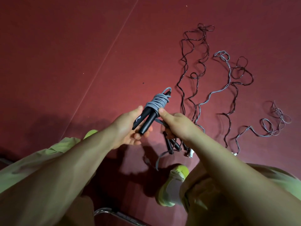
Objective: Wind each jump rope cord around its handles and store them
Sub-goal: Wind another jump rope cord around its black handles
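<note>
My left hand [127,128] grips two black handles [145,121] of a jump rope held side by side, tips pointing up and away. A grey cord [157,101] is wound in many turns round their upper half. My right hand [175,126] pinches the grey cord's loose end right beside the wound bundle, thumb touching the coil. Below my right hand, more black handles [171,146] lie on the floor, partly hidden. Loose dark cords [194,66] and grey cords [228,75] trail in tangles across the floor to the right.
The floor is a dark red mat [65,54] with a thin pale seam running diagonally. My knees in light green trousers and a yellow-green shoe [174,181] sit at the bottom. A chrome tube frame [112,212] shows at the bottom edge.
</note>
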`<act>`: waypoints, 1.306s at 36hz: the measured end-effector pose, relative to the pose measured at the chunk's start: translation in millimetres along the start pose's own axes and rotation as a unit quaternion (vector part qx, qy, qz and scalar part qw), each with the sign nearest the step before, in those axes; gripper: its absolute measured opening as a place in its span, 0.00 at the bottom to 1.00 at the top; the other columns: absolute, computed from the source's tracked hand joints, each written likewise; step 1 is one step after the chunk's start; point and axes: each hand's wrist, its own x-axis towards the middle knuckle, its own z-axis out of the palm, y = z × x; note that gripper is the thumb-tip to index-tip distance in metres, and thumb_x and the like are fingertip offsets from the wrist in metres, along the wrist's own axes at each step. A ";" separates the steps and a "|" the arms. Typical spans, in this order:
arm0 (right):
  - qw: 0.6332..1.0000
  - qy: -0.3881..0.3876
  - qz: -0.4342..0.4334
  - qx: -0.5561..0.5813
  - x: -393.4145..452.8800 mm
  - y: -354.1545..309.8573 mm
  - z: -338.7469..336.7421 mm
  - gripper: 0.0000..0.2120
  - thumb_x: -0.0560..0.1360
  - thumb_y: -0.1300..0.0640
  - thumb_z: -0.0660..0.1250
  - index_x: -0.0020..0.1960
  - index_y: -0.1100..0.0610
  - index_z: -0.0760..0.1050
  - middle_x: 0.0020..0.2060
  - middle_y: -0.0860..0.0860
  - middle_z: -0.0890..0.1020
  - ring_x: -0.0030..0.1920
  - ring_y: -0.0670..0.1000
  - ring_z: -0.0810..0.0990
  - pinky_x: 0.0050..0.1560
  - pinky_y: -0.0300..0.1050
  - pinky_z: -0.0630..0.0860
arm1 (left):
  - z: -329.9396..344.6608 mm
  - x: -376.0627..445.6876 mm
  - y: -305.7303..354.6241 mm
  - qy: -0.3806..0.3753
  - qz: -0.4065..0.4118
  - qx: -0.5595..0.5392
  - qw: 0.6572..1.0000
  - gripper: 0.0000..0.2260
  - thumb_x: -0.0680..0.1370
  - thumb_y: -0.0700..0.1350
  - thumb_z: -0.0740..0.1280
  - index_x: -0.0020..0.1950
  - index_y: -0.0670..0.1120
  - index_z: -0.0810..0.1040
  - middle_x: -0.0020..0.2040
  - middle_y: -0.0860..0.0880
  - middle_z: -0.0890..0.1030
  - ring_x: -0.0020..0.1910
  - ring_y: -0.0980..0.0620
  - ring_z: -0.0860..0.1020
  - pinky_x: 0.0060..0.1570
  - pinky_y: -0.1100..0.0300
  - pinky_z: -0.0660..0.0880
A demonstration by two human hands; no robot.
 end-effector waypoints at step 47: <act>0.968 -0.108 -0.149 0.170 -7.3 -10.5 -3.9 0.27 0.72 0.37 0.59 0.42 0.63 0.68 0.27 0.56 0.60 0.27 0.51 0.53 0.26 0.43 0.49 | -2.7 -18.8 4.8 -0.274 -0.017 -0.124 0.954 0.39 0.68 0.72 0.45 0.45 0.46 0.85 0.30 0.49 0.72 0.25 0.55 0.67 0.35 0.57 0.75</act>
